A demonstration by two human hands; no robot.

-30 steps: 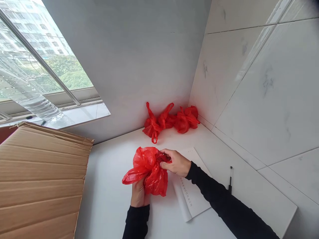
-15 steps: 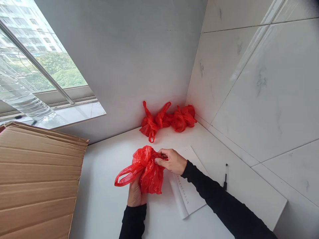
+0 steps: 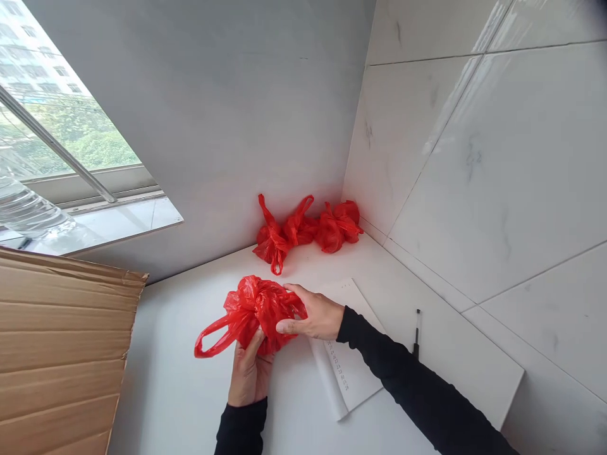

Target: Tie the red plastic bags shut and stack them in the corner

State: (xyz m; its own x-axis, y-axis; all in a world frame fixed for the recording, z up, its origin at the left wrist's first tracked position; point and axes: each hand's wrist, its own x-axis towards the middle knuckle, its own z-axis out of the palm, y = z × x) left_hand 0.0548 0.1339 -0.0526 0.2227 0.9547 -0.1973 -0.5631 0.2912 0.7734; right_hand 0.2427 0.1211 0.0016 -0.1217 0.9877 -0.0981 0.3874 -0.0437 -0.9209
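Observation:
A knotted red plastic bag [image 3: 253, 303] is held above the white table, one loop handle sticking out to the left. My left hand [image 3: 250, 373] grips it from below, thumb on the near side and the other fingers mostly hidden behind the plastic. From the right, my right hand [image 3: 317, 314] cups the bag's side, with part of the red film between thumb and fingers. Whatever lies inside the bag cannot be made out. Beneath my right wrist lies an open spiral notebook [image 3: 353, 366] with white pages.
Several tied red plastic bags [image 3: 303, 227] sit against the wall at the table's [image 3: 180, 379] back corner. A black pen [image 3: 416, 335] lies right of the notebook. An open cardboard box [image 3: 61, 354] stands at left, and a clear plastic bottle [image 3: 31, 212] rests by the window.
My right hand has let the pinched end of the bag go and spread round its side. The bag looks rounder and more bunched. The view has turned slightly right.

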